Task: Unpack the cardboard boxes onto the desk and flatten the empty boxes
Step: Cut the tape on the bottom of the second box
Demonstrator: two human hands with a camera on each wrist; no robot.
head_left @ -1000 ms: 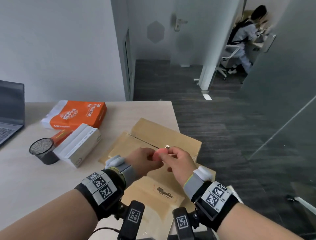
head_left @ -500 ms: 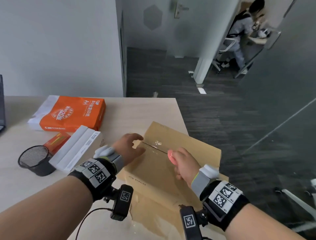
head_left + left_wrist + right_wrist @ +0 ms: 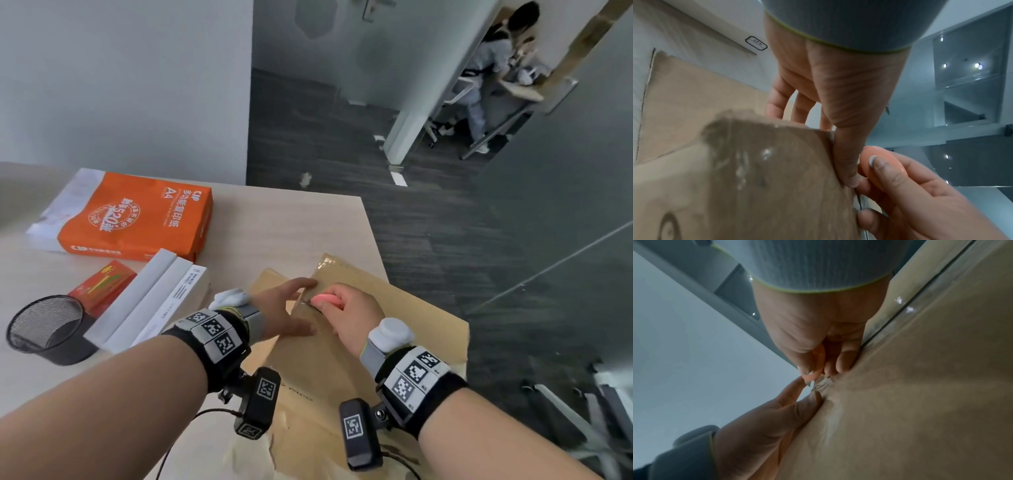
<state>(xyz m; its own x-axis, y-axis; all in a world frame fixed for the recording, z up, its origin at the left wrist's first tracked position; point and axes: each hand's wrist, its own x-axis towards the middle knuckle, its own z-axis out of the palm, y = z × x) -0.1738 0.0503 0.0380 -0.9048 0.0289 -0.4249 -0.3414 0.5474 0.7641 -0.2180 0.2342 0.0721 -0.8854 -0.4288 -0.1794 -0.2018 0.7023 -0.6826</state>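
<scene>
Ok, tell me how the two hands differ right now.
The left hand lies with fingers spread on the cardboard box, holding nothing; the right hand is curled round a pink cutter. The left hand steadies the box beside the taped seam; the right hand holds the cutter at the seam. Both touch the box top, close together.

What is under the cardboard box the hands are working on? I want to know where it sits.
The cardboard box lies on flattened cardboard atop the desk, overhanging its right edge. Anything directly beneath is covered.
</scene>
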